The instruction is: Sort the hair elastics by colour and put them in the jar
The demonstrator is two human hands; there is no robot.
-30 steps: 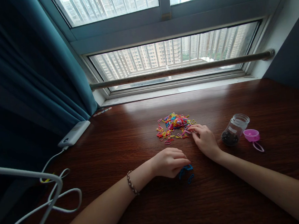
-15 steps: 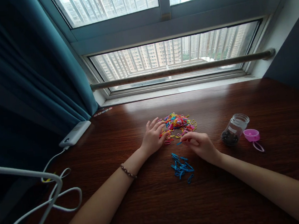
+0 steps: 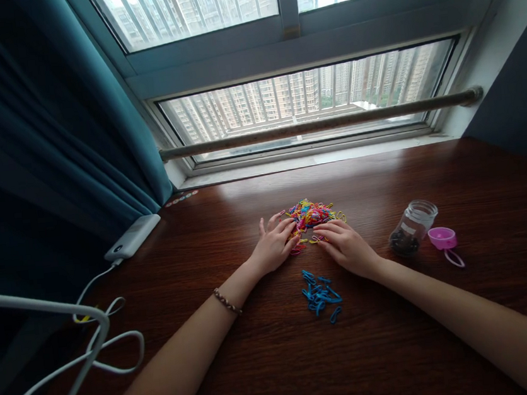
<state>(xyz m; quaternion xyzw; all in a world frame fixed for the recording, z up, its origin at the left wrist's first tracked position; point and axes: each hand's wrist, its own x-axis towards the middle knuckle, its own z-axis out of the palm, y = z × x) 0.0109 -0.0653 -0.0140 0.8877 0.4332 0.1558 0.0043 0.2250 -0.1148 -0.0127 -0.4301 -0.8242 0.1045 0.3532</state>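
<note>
A heap of small multicoloured clips [image 3: 311, 212] lies on the dark brown wooden table [image 3: 244, 364]. At its left edge rests my left hand [image 3: 273, 245], fingers spread and touching the clips. My right hand [image 3: 350, 250] reaches the near right side of the heap, its fingers apart over a few loose clips, with nothing visibly held. Nearer to me, between my forearms, is a smaller pile of blue clips [image 3: 319, 294].
To the right, a clear jar [image 3: 412, 229] with dark contents leans over beside a pink lid [image 3: 443, 238] with a loop. On the left are a white power strip [image 3: 133, 236], a looped white cable [image 3: 100, 327] and a blue curtain [image 3: 108, 133]. A window stands behind.
My right hand has moved up and slightly left onto the heap's near edge, and its pinch has opened. The blue clip it held is no longer visible there. My left hand has shifted slightly right.
</note>
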